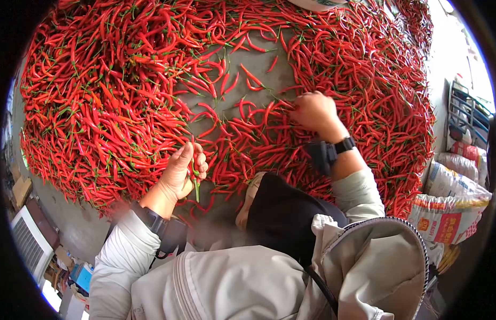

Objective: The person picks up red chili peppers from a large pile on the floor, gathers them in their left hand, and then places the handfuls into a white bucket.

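Red chili peppers with green stems lie in a deep heap on the left. A second broad spread of chili peppers covers the right side. My left hand is closed at the edge of the left heap, with the green stems of chili peppers poking out below its fingers. Over the inner edge of the right spread, my right hand is closed, palm down. Red chili tips show at its fingers; how many it grips is hidden. Loose chili peppers are scattered between the hands.
Grey floor shows between the heaps. Part of a white container stands at the top edge. Printed woven sacks and a blue metal rack are at the right. A white louvred panel and boxes are at the lower left.
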Available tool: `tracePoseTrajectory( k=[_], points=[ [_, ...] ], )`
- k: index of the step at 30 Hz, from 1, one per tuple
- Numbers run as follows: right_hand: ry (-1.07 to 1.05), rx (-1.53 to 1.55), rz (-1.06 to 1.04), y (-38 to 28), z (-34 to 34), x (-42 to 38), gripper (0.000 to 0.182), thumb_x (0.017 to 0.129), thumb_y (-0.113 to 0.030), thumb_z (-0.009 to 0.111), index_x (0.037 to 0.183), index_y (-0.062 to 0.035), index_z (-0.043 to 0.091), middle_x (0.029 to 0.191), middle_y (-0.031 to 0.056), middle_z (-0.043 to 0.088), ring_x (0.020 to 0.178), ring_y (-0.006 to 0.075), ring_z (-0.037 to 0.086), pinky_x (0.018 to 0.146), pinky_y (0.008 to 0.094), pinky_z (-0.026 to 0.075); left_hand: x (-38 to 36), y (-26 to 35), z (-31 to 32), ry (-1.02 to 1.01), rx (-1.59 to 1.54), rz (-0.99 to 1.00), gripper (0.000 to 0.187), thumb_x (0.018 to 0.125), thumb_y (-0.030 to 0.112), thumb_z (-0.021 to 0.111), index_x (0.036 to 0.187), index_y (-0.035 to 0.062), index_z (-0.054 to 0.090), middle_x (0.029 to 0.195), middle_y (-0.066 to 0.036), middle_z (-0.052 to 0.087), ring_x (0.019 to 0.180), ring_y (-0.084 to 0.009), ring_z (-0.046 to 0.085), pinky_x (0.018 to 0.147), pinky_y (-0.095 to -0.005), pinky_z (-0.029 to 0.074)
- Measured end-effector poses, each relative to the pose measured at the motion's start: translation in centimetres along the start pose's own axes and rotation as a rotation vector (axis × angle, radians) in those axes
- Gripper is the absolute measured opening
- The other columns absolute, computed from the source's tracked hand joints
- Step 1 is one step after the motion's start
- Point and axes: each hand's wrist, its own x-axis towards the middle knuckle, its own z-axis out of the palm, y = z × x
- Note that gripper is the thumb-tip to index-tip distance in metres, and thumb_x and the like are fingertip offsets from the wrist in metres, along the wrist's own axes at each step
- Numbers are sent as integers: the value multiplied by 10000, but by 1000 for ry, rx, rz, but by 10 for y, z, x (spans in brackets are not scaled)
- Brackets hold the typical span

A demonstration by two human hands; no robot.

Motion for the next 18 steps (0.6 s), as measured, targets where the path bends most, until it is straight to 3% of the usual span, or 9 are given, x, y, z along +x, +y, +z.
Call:
tracePoseTrajectory(
  k=[1, 3, 5, 7, 9, 13, 15, 16, 18],
  points=[
    [-54, -4, 92, 2, -15, 1, 287, 703, -378, 593, 813, -123, 661, 841, 87, 643, 865, 268, 604, 734, 416, 459, 0, 0, 0, -16, -26, -17, 356, 791, 433, 609, 895, 108, 507, 686, 2, 506, 615, -124, 510, 512, -250, 423],
    [104, -23, 184, 19, -27, 16, 319, 741, -404, 551, 791, -105, 652, 785, 121, 643, 773, 281, 627, 701, 429, 465, 1, 2, 1, -35, 25, -27, 425, 744, 470, 638, 935, 118, 494, 682, 11, 495, 603, -118, 498, 510, -247, 410],
    [404, -33, 232, 43, -27, 46, 260, 788, -314, 494, 776, -89, 625, 728, 115, 639, 688, 309, 628, 631, 430, 486, 0, 5, 4, -60, 25, -40, 448, 718, 468, 665, 951, 125, 496, 682, 15, 489, 602, -114, 496, 512, -246, 403],
    [557, 23, 204, 68, -23, 82, 193, 808, -209, 472, 825, -71, 606, 931, 136, 618, 895, 287, 598, 735, 422, 485, -1, 6, 5, -74, 20, -38, 467, 700, 467, 681, 972, 135, 498, 696, 16, 489, 604, -110, 493, 518, -246, 398],
    [441, 4, 290, 75, -15, 104, 198, 813, -189, 470, 864, -70, 620, 1054, 130, 577, 1004, 281, 549, 805, 408, 476, -2, 6, 6, -132, 34, -25, 506, 678, 460, 708, 1010, 145, 490, 738, 19, 490, 634, -106, 494, 540, -241, 402],
    [290, -81, 257, 70, -6, 109, 229, 808, -176, 477, 949, -96, 640, 1057, 112, 579, 1013, 280, 545, 819, 394, 477, -6, 6, 15, -160, 32, -27, 563, 642, 442, 745, 1044, 152, 477, 781, 23, 486, 668, -102, 495, 563, -237, 405],
    [239, -56, 214, 67, -1, 101, 215, 791, -160, 489, 913, -86, 650, 1028, 112, 597, 992, 279, 557, 811, 386, 480, -6, 6, 19, -171, 11, -56, 590, 623, 355, 794, 1068, 155, 462, 802, 24, 483, 687, -99, 496, 576, -237, 411],
    [205, -46, 222, 63, 1, 94, 197, 770, -146, 505, 878, -88, 659, 976, 116, 619, 968, 278, 570, 809, 378, 481, -6, 6, 21, -189, -7, -59, 532, 654, 181, 787, 1071, 141, 458, 786, 31, 483, 685, -90, 499, 579, -232, 415],
    [219, -19, 143, 51, 5, 76, 167, 754, -150, 526, 834, -80, 654, 847, 116, 640, 821, 284, 615, 727, 390, 502, -1, 1, 18, -142, 87, -49, 523, 672, 104, 755, 1098, 141, 454, 795, 23, 489, 688, -95, 500, 581, -232, 417]
  ],
)
